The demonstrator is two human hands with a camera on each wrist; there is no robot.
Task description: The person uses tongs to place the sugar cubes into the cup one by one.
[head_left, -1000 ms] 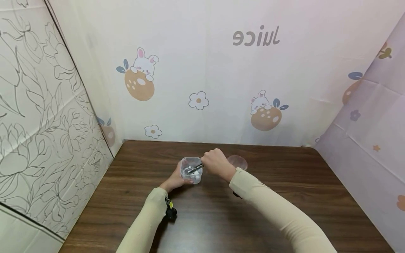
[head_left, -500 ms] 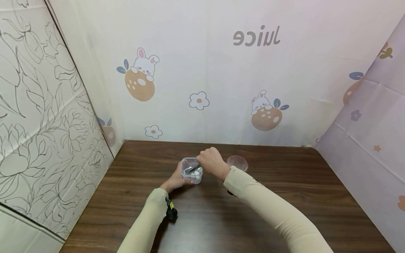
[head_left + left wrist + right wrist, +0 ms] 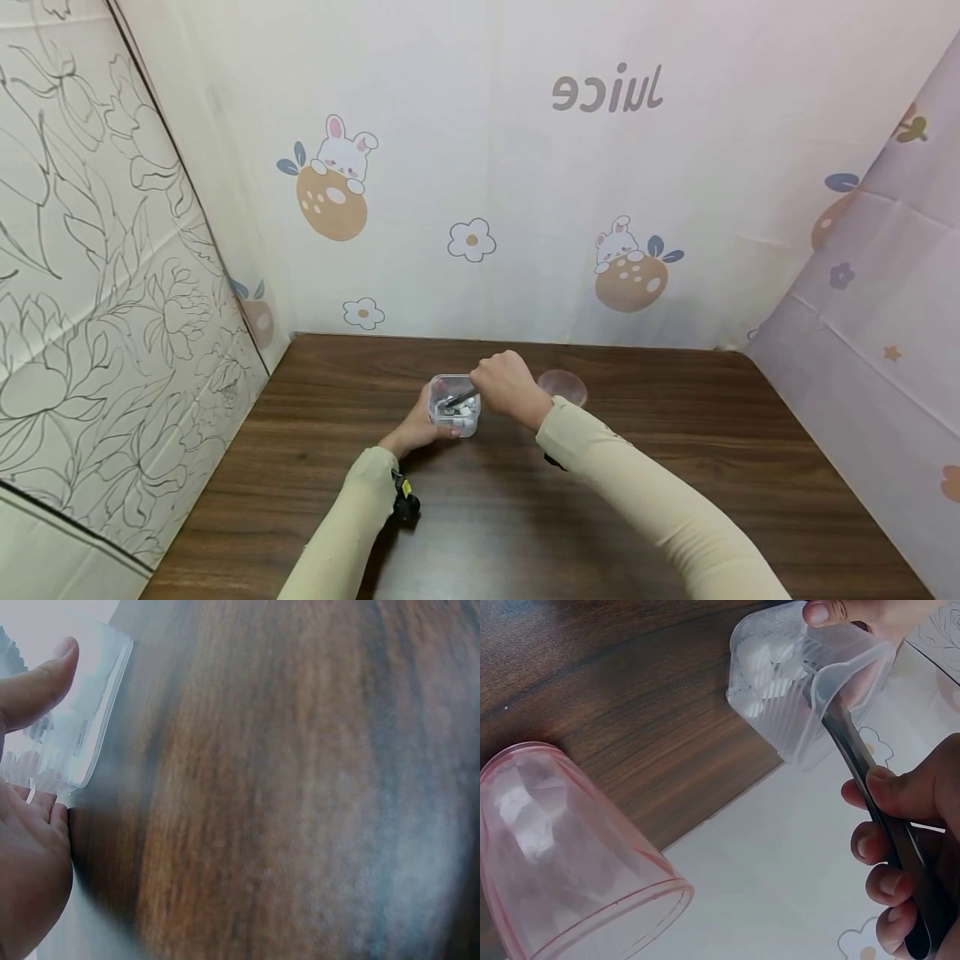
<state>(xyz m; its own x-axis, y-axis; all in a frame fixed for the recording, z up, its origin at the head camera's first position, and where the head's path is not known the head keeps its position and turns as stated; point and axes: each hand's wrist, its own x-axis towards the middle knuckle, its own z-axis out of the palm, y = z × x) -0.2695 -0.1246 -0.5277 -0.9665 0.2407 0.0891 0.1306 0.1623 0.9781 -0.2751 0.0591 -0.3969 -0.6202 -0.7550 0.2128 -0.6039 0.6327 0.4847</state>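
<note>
My left hand [image 3: 415,427] grips a clear plastic container [image 3: 453,376] by its left side, thumb on the near wall and fingertips behind. White rounded pieces [image 3: 759,666] lie inside it; the ridged walls blur their exact shape. In the right wrist view, my right hand [image 3: 911,825] holds black tongs [image 3: 847,739], thumb on one side and curled fingers on the other. The tongs' far end reaches through the container's open top among the white pieces. Whether the tips pinch a piece cannot be seen. In the left wrist view, only part of the container [image 3: 101,690] shows beside my thumb.
Just right of my right hand, a see-through pink cup [image 3: 564,385] stands on the dark wooden table [image 3: 480,517]. Behind the table hangs a pale printed curtain [image 3: 420,167], with more sheeting on both sides.
Over the last second my right hand has shifted slightly left, and the tongs sit steeper and deeper in the container. The left hand and container have hardly moved.
</note>
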